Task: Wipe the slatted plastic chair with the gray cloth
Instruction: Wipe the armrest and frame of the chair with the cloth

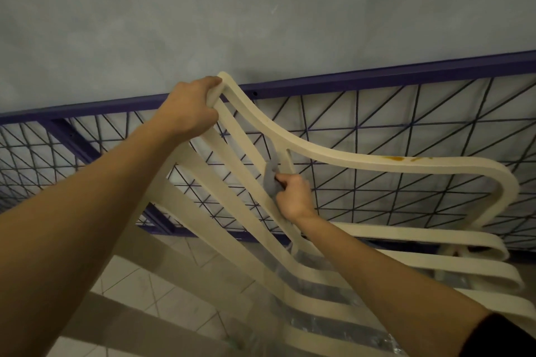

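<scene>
A cream slatted plastic chair (342, 158) fills the middle of the head view, tilted, its curved top rail running from upper left to right. My left hand (190, 109) grips the top corner of the chair's frame. My right hand (294, 197) pinches the gray cloth (271, 178) against a slat near where the slats meet the rail. The cloth is bunched and threads up through a gap between two slats. An orange-brown stain (396, 158) marks the rail to the right.
Behind the chair a purple metal frame (362, 78) with a wire grid (406, 124) leans against a grey-blue wall (261, 9). Pale floor tiles (150, 290) lie below. Shiny plastic sheeting (324, 324) shows under the lower slats.
</scene>
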`<state>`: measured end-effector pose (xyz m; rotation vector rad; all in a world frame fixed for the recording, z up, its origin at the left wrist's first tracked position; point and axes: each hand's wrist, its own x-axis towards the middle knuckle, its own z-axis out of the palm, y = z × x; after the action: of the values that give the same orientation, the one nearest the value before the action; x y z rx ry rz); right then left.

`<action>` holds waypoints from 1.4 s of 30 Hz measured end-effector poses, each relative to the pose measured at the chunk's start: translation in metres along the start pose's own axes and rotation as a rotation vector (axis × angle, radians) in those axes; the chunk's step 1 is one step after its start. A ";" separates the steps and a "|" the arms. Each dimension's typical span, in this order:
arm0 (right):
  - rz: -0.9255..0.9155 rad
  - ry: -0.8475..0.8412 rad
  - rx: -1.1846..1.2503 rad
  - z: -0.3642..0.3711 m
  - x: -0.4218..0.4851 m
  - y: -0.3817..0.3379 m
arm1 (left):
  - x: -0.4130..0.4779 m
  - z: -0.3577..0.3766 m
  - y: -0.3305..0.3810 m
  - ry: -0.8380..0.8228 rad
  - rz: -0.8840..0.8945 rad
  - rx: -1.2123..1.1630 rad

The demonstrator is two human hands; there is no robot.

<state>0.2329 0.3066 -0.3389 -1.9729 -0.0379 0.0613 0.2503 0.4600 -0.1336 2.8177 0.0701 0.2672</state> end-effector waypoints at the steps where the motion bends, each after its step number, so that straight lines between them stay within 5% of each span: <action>1: -0.045 0.009 0.012 0.000 0.000 -0.008 | -0.001 -0.001 0.001 0.001 0.002 0.005; 8: -0.149 -0.018 0.081 -0.002 0.000 -0.061 | -0.006 -0.006 0.004 -0.001 0.047 0.069; 12: -0.318 -0.057 -0.145 -0.010 0.006 -0.093 | -0.006 -0.006 0.002 0.005 0.063 0.074; 18: -0.453 0.048 -0.018 -0.010 0.019 -0.139 | -0.002 -0.007 0.001 0.061 0.065 0.061; 26: -0.425 0.147 0.052 0.005 0.013 -0.107 | 0.006 -0.001 -0.008 0.134 0.087 0.155; 34: -0.158 0.093 0.083 -0.001 0.004 -0.056 | 0.006 -0.002 -0.007 0.181 -0.010 0.153; 37: -0.147 0.027 -0.074 -0.003 0.007 -0.050 | 0.004 -0.004 -0.006 0.204 -0.030 0.125; 42: -0.070 0.025 0.063 -0.008 0.014 -0.056 | 0.001 -0.004 -0.004 0.195 -0.040 0.126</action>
<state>0.2477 0.3221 -0.2842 -1.9072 -0.0881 -0.0076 0.2502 0.4653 -0.1310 2.9015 0.1929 0.5447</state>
